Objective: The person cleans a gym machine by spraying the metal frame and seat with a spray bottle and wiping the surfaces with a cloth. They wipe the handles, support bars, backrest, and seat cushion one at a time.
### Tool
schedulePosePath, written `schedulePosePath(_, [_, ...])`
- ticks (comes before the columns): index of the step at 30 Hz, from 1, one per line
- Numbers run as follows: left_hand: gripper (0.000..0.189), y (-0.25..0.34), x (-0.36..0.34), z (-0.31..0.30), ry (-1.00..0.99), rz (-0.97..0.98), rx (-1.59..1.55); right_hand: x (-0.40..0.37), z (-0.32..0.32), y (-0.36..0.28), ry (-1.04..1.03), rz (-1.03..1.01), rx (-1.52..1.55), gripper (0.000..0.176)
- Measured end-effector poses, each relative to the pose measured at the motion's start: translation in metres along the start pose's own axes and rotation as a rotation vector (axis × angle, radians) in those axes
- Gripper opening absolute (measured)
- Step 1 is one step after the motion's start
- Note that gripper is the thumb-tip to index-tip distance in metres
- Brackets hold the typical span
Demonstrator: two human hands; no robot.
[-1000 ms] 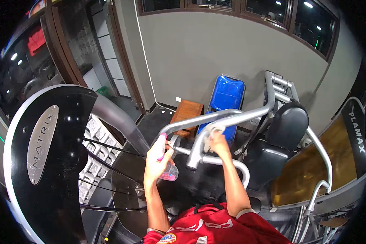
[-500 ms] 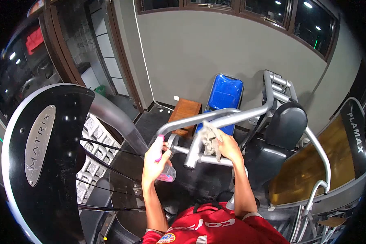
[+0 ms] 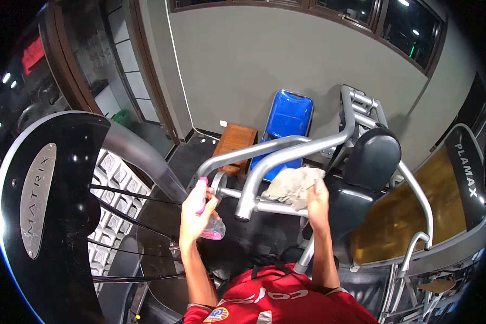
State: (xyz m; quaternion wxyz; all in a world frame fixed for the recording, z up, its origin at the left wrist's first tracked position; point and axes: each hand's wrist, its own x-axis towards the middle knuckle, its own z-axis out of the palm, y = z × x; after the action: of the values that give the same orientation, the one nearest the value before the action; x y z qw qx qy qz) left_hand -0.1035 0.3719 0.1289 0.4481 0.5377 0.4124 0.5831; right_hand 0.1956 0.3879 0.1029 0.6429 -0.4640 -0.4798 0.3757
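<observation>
My left hand [image 3: 196,211] is wrapped round a spray bottle [image 3: 215,227] with a pink and white top and pink liquid low in its clear body. Bunched in my right hand [image 3: 317,202] is a pale grey cloth [image 3: 292,185], spread out to the left of my fingers. The cloth overlaps the silver tube frame [image 3: 250,190] of an exercise machine in this view. The frame's capped lower end lies between my two hands. A short silver bar [image 3: 281,207] runs just under the cloth.
A black padded seat [image 3: 371,162] stands right of my right hand. Beyond the frame are a blue folding chair [image 3: 289,114] and a wooden box [image 3: 236,142] by the wall. A black MATRIX machine panel [image 3: 65,205] rises at left, a PLAMAX panel [image 3: 464,167] at right.
My right hand has moved right, off the tube, and the cloth has gone from crumpled round the bar to spread out. My left hand keeps the bottle; the view has shifted slightly.
</observation>
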Motion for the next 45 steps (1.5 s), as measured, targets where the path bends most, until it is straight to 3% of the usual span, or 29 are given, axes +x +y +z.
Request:
schedulePosePath(5, [0.039, -0.001, -0.002, 0.001, 0.051, 0.015, -0.011, -0.019, -0.012, -0.051, 0.155, -0.071, 0.064, 0.032])
schedulePosePath(7, [0.042, -0.004, -0.002, 0.000, 0.034, 0.036, -0.009, -0.027, -0.014, -0.062, 0.116, -0.137, -0.128, 0.032])
schedulePosePath(9, [0.050, -0.008, -0.002, -0.004, -0.052, -0.015, -0.008, -0.027, -0.027, -0.037, -0.012, -0.293, -0.538, 0.029])
schedulePosePath(11, [0.050, -0.008, -0.002, -0.001, -0.059, -0.017, -0.004, -0.028, -0.034, -0.018, -0.288, -0.234, -0.883, 0.015])
schedulePosePath(13, [0.050, -0.009, -0.002, 0.000, -0.063, -0.020, 0.002, -0.041, -0.019, 0.004, 0.002, -0.096, -0.843, 0.014])
schedulePosePath(15, [0.051, -0.011, -0.002, -0.001, -0.103, -0.076, 0.028, -0.045, -0.018, -0.001, 0.004, -0.196, -0.993, 0.018])
schedulePosePath(19, [0.052, -0.013, -0.003, 0.003, -0.080, -0.032, -0.012, -0.047, -0.017, -0.008, -0.038, -0.186, -0.830, 0.024])
schedulePosePath(22, [0.052, -0.013, -0.003, 0.002, -0.063, -0.021, -0.001, -0.050, -0.012, -0.008, 0.134, -0.253, -0.856, 0.024])
schedulePosePath(25, [0.053, -0.012, -0.004, 0.000, -0.039, -0.044, -0.023, -0.053, -0.014, -0.006, 0.014, -0.070, -0.872, 0.030])
schedulePosePath(27, [0.053, -0.013, -0.004, -0.002, -0.044, -0.042, -0.018, -0.048, -0.015, -0.011, -0.349, -0.433, -1.208, 0.042])
schedulePosePath(28, [0.054, -0.014, -0.004, -0.002, -0.051, -0.038, -0.013, -0.051, -0.008, -0.017, -0.389, -0.442, -1.291, 0.053])
schedulePosePath(32, [0.053, -0.013, -0.005, -0.003, -0.073, -0.084, -0.013, -0.046, 0.007, -0.020, -0.474, -0.463, -1.487, 0.054])
schedulePosePath(37, [0.053, -0.009, -0.006, 0.008, -0.084, -0.054, -0.051, -0.012, 0.023, -0.003, -0.598, -0.467, -1.419, 0.041])
schedulePosePath(40, [0.052, -0.011, -0.005, 0.011, -0.100, -0.040, -0.054, 0.012, 0.043, 0.026, -0.731, -0.465, -1.114, 0.026])
schedulePosePath(45, [0.047, -0.001, -0.005, 0.012, -0.102, -0.037, -0.073, 0.009, 0.039, 0.025, -0.737, -0.374, -1.053, 0.025])
